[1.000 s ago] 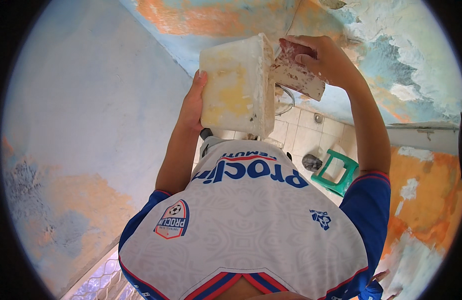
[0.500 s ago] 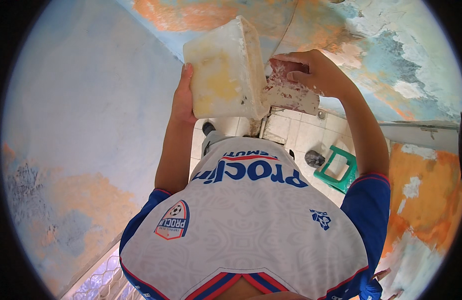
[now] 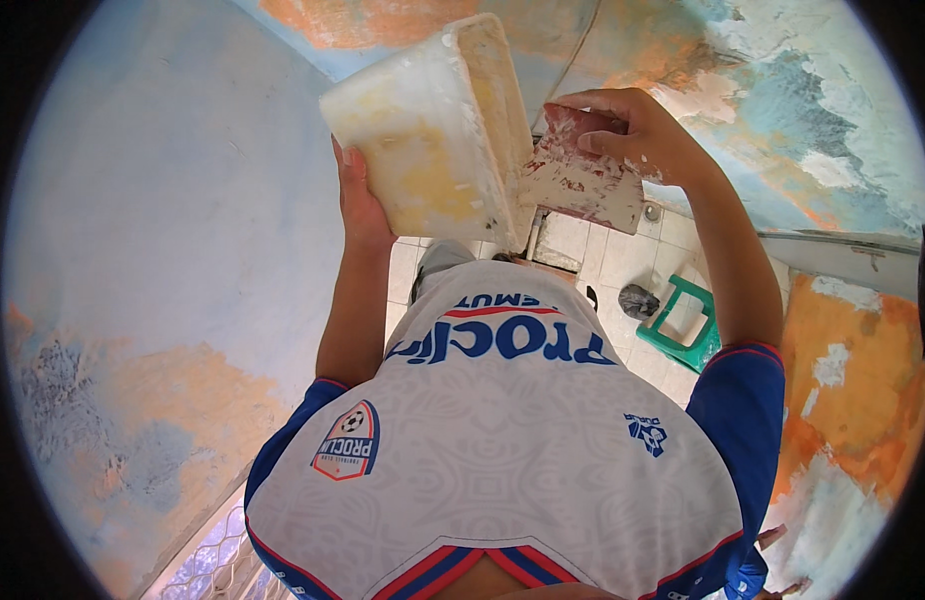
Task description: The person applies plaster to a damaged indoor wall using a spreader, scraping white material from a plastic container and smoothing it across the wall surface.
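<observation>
My left hand grips a whitish plastic tub from its left side and underneath. The tub is tipped, with its mouth facing right, and yellowish stains show on its wall. In my right hand is a reddish putty spreader, its flat blade smeared with pale putty. The left edge of the blade is at the tub's rim; whether it touches cannot be made out. My right thumb and fingers close around the upper part of the spreader. Pale specks dot that hand. What lies inside the tub is mostly hidden.
A pale blue-grey wall rises close on my left. Ahead and right, another wall has patchy orange, blue and white paint. On the tiled floor stand a green plastic stool and a dark bundle. A metal grille is at lower left.
The tub has shifted left and up and tilted further, its rim swinging more into view. The spreader's blade has turned a little, its lower right corner dropping slightly.
</observation>
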Tool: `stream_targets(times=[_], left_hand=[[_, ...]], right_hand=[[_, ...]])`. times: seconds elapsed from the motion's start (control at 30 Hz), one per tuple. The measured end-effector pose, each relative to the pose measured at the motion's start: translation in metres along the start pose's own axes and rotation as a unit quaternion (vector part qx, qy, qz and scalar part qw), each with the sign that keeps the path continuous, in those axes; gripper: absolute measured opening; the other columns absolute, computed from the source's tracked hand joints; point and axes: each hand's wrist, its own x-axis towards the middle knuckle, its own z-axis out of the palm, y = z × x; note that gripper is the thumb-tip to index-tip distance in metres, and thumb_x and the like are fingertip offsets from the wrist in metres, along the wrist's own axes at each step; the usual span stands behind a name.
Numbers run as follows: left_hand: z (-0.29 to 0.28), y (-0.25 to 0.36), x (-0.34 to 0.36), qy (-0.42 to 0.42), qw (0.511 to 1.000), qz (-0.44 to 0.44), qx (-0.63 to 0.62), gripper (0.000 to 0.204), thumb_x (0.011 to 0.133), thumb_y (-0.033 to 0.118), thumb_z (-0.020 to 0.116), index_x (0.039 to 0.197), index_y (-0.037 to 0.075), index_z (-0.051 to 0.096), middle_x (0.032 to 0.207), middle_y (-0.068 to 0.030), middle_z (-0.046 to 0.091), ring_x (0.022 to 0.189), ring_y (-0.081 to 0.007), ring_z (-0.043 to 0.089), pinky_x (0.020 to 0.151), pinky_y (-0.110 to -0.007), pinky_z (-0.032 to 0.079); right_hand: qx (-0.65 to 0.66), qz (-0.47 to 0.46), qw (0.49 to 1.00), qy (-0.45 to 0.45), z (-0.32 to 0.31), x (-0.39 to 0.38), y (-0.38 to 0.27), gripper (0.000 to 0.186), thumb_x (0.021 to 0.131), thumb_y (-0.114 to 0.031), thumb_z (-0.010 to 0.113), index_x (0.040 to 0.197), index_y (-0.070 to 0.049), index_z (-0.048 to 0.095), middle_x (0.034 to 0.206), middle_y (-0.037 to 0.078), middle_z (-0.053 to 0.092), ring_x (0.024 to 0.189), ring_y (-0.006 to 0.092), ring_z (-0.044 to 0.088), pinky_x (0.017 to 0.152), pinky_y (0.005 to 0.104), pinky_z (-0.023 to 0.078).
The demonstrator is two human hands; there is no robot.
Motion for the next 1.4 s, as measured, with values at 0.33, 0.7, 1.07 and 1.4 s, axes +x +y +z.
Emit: stream_targets(times=[0.33, 0.7, 1.07, 1.4], left_hand=[[-0.03, 0.001, 0.015, -0.005, 0.999, 0.03, 0.02, 0.066, 0.104, 0.046, 0.043, 0.154, 0.008, 0.023, 0.142, -0.0121, 0.046, 0.128, -0.024, 0.049, 0.103, -0.039, 0.045], [-0.079, 0.026, 0.054, -0.057, 0.989, 0.109, 0.083, 0.067, 0.101, 0.042, 0.049, 0.151, 0.005, 0.025, 0.139, -0.0098, 0.048, 0.126, -0.0209, 0.047, 0.104, -0.037, 0.041], [-0.155, 0.041, 0.112, -0.085, 0.993, 0.072, 0.023, 0.074, 0.099, 0.059, 0.049, 0.151, 0.009, 0.031, 0.145, -0.0101, 0.048, 0.13, -0.027, 0.051, 0.105, -0.043, 0.047], [-0.158, 0.044, 0.144, -0.118, 0.991, -0.01, -0.066, 0.066, 0.104, 0.054, 0.041, 0.151, 0.008, 0.03, 0.143, -0.0087, 0.046, 0.129, -0.0224, 0.049, 0.104, -0.039, 0.045]], right_hand=[[0.098, 0.092, 0.991, -0.017, 0.011, 0.02, -0.005, 0.05, 0.083, 0.001, 0.068, 0.133, -0.001, 0.062, 0.113, 0.014, 0.072, 0.099, 0.0188, 0.068, 0.091, 0.0329, 0.054], [0.116, 0.139, 0.983, -0.023, 0.049, 0.072, -0.018, 0.05, 0.082, 0.002, 0.067, 0.132, 0.002, 0.062, 0.11, 0.015, 0.072, 0.094, 0.0175, 0.068, 0.088, 0.0307, 0.054], [0.168, 0.117, 0.979, 0.021, 0.088, 0.118, -0.047, 0.049, 0.083, -0.001, 0.068, 0.132, 0.001, 0.062, 0.102, 0.01, 0.073, 0.085, 0.0119, 0.067, 0.077, 0.0267, 0.055], [0.213, 0.154, 0.96, 0.097, 0.109, 0.121, -0.046, 0.05, 0.085, -0.002, 0.066, 0.134, 0.0, 0.061, 0.101, 0.009, 0.074, 0.081, 0.0093, 0.067, 0.07, 0.0232, 0.054]])
